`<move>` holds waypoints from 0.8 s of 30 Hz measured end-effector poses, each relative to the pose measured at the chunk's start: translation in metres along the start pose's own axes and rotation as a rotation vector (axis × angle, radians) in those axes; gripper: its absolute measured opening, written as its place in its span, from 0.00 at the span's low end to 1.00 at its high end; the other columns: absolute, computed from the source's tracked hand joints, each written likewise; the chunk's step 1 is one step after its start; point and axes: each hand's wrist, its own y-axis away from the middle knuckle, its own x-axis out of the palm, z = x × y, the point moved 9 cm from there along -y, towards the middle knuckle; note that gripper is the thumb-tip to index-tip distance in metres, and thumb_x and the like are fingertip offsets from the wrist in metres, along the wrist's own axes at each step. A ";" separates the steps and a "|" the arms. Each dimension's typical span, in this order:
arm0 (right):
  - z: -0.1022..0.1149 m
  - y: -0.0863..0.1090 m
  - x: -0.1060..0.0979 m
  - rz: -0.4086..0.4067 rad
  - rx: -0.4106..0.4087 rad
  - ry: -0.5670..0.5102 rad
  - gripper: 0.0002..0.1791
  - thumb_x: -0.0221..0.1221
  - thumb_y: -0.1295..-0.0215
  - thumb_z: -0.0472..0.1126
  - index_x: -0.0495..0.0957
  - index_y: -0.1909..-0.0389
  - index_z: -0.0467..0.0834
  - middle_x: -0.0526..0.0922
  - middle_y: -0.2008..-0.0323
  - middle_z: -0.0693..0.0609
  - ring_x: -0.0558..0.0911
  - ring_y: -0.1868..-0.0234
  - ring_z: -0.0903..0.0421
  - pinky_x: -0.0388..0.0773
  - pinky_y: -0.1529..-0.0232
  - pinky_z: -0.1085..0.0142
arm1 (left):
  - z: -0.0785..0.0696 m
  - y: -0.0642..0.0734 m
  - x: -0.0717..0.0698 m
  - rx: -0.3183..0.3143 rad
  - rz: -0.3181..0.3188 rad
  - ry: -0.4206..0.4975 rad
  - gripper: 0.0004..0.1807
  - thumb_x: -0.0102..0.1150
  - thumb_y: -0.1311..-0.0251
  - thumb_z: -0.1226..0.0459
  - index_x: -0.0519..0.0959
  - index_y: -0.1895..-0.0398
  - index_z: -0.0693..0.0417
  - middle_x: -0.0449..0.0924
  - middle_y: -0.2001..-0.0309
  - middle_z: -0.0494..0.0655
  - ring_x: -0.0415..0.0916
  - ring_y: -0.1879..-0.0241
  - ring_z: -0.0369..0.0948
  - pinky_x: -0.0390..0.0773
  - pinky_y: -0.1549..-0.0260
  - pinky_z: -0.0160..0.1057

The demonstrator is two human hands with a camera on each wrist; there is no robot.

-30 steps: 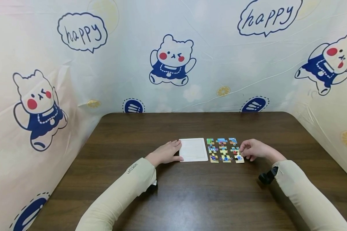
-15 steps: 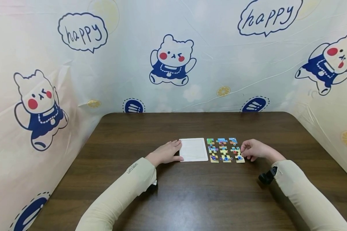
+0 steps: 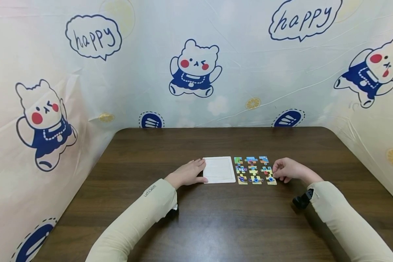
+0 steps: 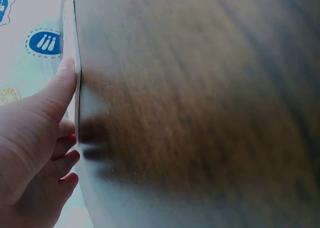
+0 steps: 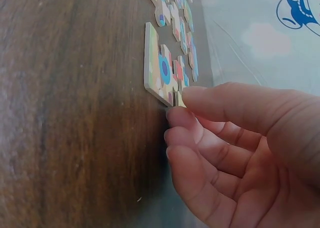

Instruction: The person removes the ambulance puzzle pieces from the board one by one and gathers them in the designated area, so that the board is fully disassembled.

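Note:
A white puzzle tray (image 3: 218, 170) lies flat on the table, bare inside its thin outlined border. My left hand (image 3: 187, 173) rests along the tray's left edge, fingers and thumb spread; in the left wrist view the thumb (image 4: 62, 85) touches that edge. Right of the tray, several colourful jigsaw pieces (image 3: 256, 179) lie in a loose grid. With thumb and curled fingers, my right hand (image 3: 289, 169) pinches the edge of a jigsaw piece (image 3: 271, 179) at the near right corner. The thumb (image 5: 220, 103) partly hides where it grips, and the neighbouring middle-right piece (image 3: 266, 170) nearly touches the fingertips.
A dark brown wooden table (image 3: 196, 222) extends around the tray and pieces. Patterned fabric (image 3: 235, 65) hangs behind the table and at both sides. On the right wrist sits a black camera (image 3: 302, 201).
Over the last second the near right jigsaw piece and the one above it have shifted slightly right with the right hand. The left hand and tray have stayed put.

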 end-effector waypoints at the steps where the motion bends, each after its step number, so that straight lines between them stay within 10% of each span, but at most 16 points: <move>1: 0.000 0.000 0.000 -0.002 0.001 -0.001 0.05 0.58 0.40 0.33 0.71 0.70 0.35 0.72 0.79 0.49 0.73 0.77 0.55 0.76 0.77 0.61 | 0.000 0.000 0.000 -0.002 0.002 0.003 0.40 0.49 0.37 0.46 0.56 0.33 0.66 0.52 0.32 0.59 0.48 0.33 0.50 0.51 0.37 0.46; 15: 0.006 0.002 -0.009 -0.044 0.007 0.020 0.05 0.55 0.37 0.34 0.73 0.68 0.35 0.75 0.76 0.47 0.74 0.76 0.53 0.77 0.75 0.60 | 0.007 -0.002 0.000 -0.051 0.031 0.081 0.40 0.51 0.39 0.46 0.57 0.33 0.64 0.51 0.31 0.57 0.46 0.32 0.50 0.48 0.36 0.45; 24: 0.024 0.006 -0.033 -0.185 -0.051 0.106 0.14 0.53 0.33 0.41 0.72 0.56 0.33 0.77 0.65 0.40 0.76 0.70 0.50 0.78 0.72 0.60 | 0.035 0.024 -0.023 -0.148 -0.026 0.141 0.41 0.50 0.38 0.46 0.55 0.32 0.66 0.50 0.31 0.58 0.44 0.32 0.51 0.46 0.36 0.46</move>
